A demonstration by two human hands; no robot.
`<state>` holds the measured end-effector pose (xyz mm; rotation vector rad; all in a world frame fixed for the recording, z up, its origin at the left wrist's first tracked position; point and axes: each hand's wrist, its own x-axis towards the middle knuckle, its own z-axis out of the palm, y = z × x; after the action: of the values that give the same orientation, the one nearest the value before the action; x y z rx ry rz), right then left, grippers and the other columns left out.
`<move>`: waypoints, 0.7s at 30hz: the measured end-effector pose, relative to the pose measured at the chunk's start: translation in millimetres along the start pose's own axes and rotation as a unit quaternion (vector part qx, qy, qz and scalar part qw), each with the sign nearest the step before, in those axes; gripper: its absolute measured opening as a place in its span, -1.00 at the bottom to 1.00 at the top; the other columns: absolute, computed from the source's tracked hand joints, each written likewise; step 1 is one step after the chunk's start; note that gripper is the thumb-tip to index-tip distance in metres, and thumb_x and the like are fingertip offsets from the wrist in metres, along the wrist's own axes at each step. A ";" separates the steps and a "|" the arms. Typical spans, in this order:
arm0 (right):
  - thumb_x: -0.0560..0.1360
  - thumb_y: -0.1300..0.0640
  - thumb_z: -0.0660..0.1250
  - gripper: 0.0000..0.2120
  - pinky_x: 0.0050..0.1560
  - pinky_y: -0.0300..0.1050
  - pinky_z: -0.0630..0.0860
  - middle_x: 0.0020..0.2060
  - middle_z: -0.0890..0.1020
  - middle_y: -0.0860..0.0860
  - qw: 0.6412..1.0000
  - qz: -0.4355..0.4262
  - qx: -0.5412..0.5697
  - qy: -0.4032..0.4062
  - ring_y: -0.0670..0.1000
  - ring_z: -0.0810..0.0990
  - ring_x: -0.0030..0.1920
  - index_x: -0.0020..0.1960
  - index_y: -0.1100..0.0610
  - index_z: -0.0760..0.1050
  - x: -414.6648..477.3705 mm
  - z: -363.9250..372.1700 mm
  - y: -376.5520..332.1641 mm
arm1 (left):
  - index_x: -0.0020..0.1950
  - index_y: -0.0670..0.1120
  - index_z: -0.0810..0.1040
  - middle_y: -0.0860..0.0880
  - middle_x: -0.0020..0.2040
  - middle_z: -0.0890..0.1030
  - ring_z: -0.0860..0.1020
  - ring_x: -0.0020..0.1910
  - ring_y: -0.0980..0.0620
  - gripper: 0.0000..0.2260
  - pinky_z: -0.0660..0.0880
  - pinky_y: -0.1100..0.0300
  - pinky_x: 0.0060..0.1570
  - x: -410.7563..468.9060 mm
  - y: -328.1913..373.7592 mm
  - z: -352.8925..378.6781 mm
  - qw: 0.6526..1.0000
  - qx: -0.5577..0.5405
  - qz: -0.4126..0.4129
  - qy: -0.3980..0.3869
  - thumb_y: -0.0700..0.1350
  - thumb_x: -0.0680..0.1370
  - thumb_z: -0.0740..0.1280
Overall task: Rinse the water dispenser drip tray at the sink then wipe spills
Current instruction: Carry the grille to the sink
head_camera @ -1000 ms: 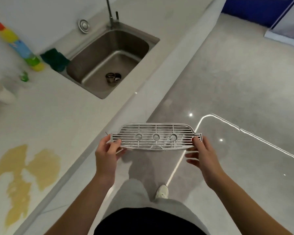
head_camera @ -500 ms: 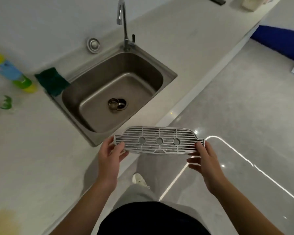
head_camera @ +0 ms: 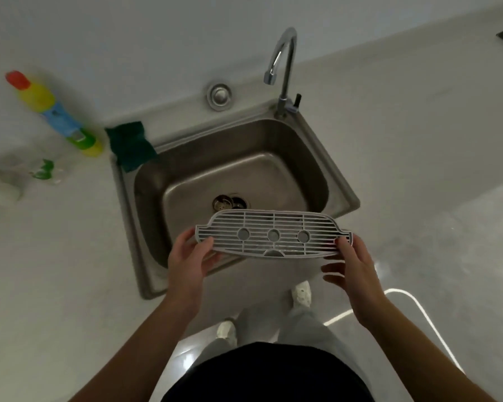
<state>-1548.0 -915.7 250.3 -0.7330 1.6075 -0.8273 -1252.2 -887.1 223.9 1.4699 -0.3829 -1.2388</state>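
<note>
I hold a grey slatted drip tray (head_camera: 273, 235) level, over the front edge of the steel sink (head_camera: 331, 158). It has three round holes along its middle. My left hand (head_camera: 190, 261) pinches its left end, thumb on top. My right hand (head_camera: 350, 265) grips its right end, thumb on top and fingers spread below. The sink basin looks dry, with an open drain (head_camera: 230, 202) just beyond the tray. A curved chrome tap (head_camera: 283, 62) stands at the sink's back right corner, and no water is running.
A green sponge (head_camera: 130, 146) lies on the sink's back left corner. A yellow and blue bottle with a red cap (head_camera: 55, 114) lies on the white counter (head_camera: 55, 256) to the left, near pale blurred items. My legs and white shoes are at the counter's front edge.
The view has swung from the floor and counter edge round to face the sink squarely. The tray, held in both hands throughout, now hangs over the sink's front edge. The yellow spill has left view.
</note>
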 end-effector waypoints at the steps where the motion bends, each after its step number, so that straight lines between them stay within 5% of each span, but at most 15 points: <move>1: 0.69 -0.11 0.16 -0.80 -0.14 -0.04 0.66 -0.04 0.71 0.04 1.000 -0.002 -0.010 -0.021 0.14 0.70 -0.10 0.21 -0.12 0.52 17.6 -1.7 -10.8 | 0.36 -0.07 0.52 -0.08 0.15 0.73 0.73 0.10 -0.11 -0.68 0.65 -0.03 0.08 3.4 1.3 9.4 1.000 -0.022 -0.001 0.020 -0.23 0.61 0.38; 7: 0.69 -0.10 0.17 -0.81 -0.17 -0.11 0.64 -0.06 0.73 -0.03 0.987 -0.016 -0.069 -0.143 0.05 0.73 -0.12 0.13 -0.20 0.56 105.0 -5.0 -75.7 | 0.24 -0.23 0.62 -0.21 0.16 0.68 0.63 0.16 -0.14 -0.69 0.46 -0.13 0.38 18.3 13.1 58.5 0.982 -0.169 -0.065 0.053 -0.22 0.51 0.36; 10: 0.69 -0.06 0.17 -0.80 -0.22 -0.16 0.63 -0.04 0.74 -0.03 0.979 -0.023 -0.089 -0.184 0.04 0.74 -0.09 0.16 -0.19 0.56 143.3 1.2 -100.5 | 0.20 -0.15 0.71 -0.18 0.19 0.70 0.65 0.20 -0.12 -0.72 0.57 -0.04 0.23 28.9 13.4 76.0 0.972 -0.220 -0.066 0.056 -0.09 0.57 0.34; 17: 0.70 -0.07 0.16 -0.81 -0.24 -0.13 0.63 0.01 0.73 0.07 0.965 -0.019 -0.137 -0.222 0.06 0.73 -0.13 0.18 -0.15 0.54 196.7 28.6 -130.9 | 0.41 -0.13 0.57 -0.27 0.37 0.60 0.58 0.35 -0.25 -0.51 0.59 -0.13 0.21 57.1 21.6 97.0 0.961 -0.257 -0.047 0.088 0.18 0.64 0.26; 21: 0.69 -0.13 0.15 -0.70 0.03 0.11 0.66 0.13 0.68 0.06 0.937 0.010 -0.230 -0.264 0.12 0.70 0.04 0.39 -0.14 0.43 213.6 42.5 -151.1 | 0.35 -0.10 0.62 -0.26 0.32 0.64 0.62 0.29 -0.23 -0.56 0.63 -0.12 0.12 81.1 26.1 96.4 0.961 -0.242 -0.037 0.126 0.16 0.65 0.23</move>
<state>-1539.5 -1180.6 253.3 -1.1550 1.3126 -0.1930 -1290.6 -1009.9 224.6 1.1989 0.1435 -1.0878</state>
